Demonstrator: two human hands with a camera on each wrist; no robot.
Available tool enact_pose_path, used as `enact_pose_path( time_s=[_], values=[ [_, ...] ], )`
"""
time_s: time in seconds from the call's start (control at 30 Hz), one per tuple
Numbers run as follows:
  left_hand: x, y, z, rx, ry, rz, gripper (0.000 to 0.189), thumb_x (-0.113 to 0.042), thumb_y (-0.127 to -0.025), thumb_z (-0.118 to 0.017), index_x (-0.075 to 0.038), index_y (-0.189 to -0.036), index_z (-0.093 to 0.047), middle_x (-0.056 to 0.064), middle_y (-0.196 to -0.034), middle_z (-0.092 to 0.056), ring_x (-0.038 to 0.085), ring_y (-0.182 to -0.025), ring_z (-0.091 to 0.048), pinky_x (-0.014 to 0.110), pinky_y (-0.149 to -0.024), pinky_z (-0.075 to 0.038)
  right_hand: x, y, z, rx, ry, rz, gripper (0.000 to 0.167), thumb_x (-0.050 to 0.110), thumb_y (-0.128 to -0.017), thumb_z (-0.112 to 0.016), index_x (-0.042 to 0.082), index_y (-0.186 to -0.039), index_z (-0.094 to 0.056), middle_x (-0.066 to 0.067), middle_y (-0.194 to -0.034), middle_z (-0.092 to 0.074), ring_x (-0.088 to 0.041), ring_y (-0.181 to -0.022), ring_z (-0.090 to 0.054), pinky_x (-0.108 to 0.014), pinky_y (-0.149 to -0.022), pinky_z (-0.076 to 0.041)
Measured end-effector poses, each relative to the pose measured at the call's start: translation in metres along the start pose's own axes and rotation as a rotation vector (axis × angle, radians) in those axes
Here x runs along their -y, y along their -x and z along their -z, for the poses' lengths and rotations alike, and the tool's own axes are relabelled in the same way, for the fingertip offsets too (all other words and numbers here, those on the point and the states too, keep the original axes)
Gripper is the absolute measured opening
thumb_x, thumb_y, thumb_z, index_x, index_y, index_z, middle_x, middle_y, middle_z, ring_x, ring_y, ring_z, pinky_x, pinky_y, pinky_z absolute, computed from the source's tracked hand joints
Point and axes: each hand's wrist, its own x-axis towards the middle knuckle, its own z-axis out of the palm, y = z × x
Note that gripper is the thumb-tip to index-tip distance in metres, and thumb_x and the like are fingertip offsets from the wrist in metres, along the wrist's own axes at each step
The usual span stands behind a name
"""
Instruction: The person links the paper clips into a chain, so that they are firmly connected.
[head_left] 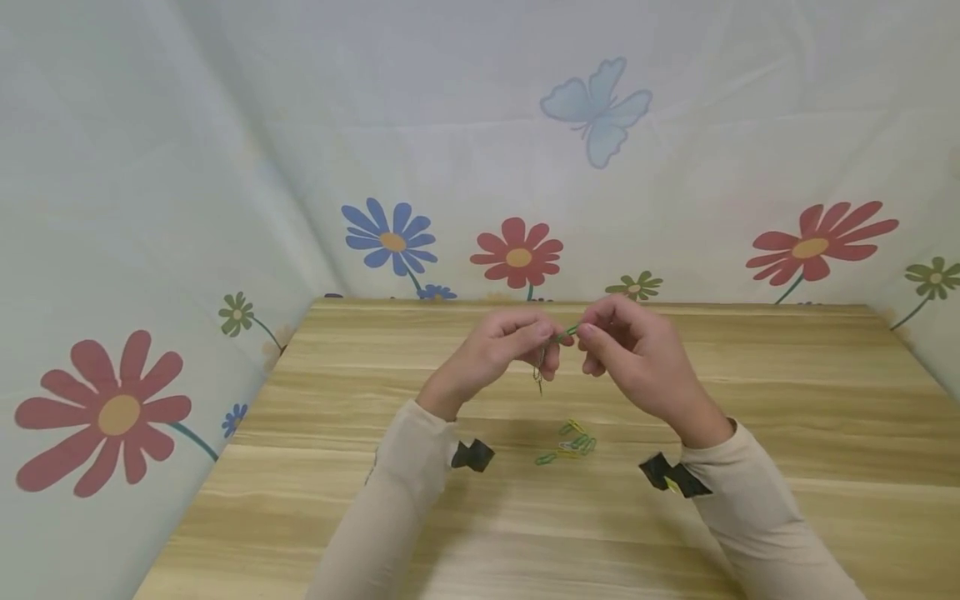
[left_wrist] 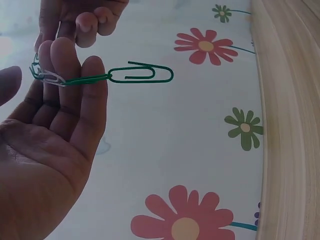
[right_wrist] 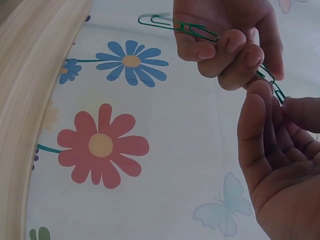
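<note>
Both hands are raised above the table, close together, with a chain of linked paper clips between them. My left hand holds the chain with thumb and fingers. Its loose end dangles below that hand, finishing in a green paper clip in the left wrist view. A whitish paper clip lies among green ones across the fingers. My right hand pinches a green paper clip at the other end with thumb and forefinger. Fingers partly hide where the clips join.
A small loose pile of green, yellow and whitish paper clips lies on the wooden table below the hands. Behind and to the left hangs a pale cloth printed with flowers. Dark patches sit by both sleeve cuffs.
</note>
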Motion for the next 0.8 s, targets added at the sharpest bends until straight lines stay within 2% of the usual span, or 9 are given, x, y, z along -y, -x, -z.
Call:
enact_pose_path(
  time_s=[0.2, 0.4, 0.5, 0.63, 0.8],
  values=[
    [-0.002, 0.001, -0.002, 0.009, -0.009, 0.018, 0.026, -0.019, -0.104, -0.056, 0.005, -0.101, -0.066, 0.014, -0.077, -0.06, 0.029, -0.073, -0.062, 0.042, -0.078, -0.056, 0.003, 0.001, -0.001, 0.022, 0.009, -0.017, 0.004, -0.005, -0.098, -0.06, -0.004, -0.101, -0.063, -0.006, -0.081, -0.062, -0.018, -0.059, -0.062, -0.027, -0.056, -0.055],
    [-0.005, 0.005, 0.004, -0.04, 0.016, 0.015, 0.026, -0.02, -0.103, -0.058, 0.005, -0.103, -0.066, 0.012, -0.079, -0.06, 0.028, -0.073, -0.061, 0.04, -0.077, -0.055, -0.001, -0.001, 0.006, 0.089, 0.095, -0.071, 0.006, 0.0, -0.098, -0.063, 0.003, -0.103, -0.066, -0.006, -0.081, -0.062, -0.02, -0.059, -0.062, -0.029, -0.057, -0.055],
    [-0.007, 0.007, 0.006, -0.071, 0.037, 0.01, 0.029, -0.021, -0.102, -0.058, 0.007, -0.105, -0.065, 0.009, -0.079, -0.062, 0.024, -0.073, -0.062, 0.039, -0.079, -0.055, -0.009, -0.003, 0.009, 0.186, 0.192, -0.145, 0.003, 0.006, -0.1, -0.064, 0.007, -0.1, -0.067, -0.003, -0.077, -0.06, -0.018, -0.059, -0.061, -0.03, -0.055, -0.053],
    [-0.01, 0.009, 0.007, -0.097, 0.063, -0.023, 0.035, -0.023, -0.102, -0.059, 0.011, -0.106, -0.063, 0.007, -0.078, -0.064, 0.021, -0.072, -0.062, 0.037, -0.079, -0.056, -0.024, -0.004, 0.009, 0.377, 0.326, -0.263, 0.005, 0.011, -0.101, -0.063, 0.01, -0.098, -0.067, 0.002, -0.074, -0.059, -0.015, -0.061, -0.06, -0.033, -0.055, -0.051],
    [-0.013, 0.01, 0.009, -0.126, 0.078, -0.067, 0.035, -0.025, -0.102, -0.061, 0.01, -0.103, -0.064, 0.005, -0.078, -0.065, 0.02, -0.074, -0.061, 0.034, -0.077, -0.056, -0.047, -0.001, 0.001, 0.607, 0.432, -0.385, 0.007, 0.009, -0.098, -0.065, 0.01, -0.092, -0.065, 0.002, -0.071, -0.058, -0.014, -0.059, -0.057, -0.033, -0.058, -0.048]
  ],
)
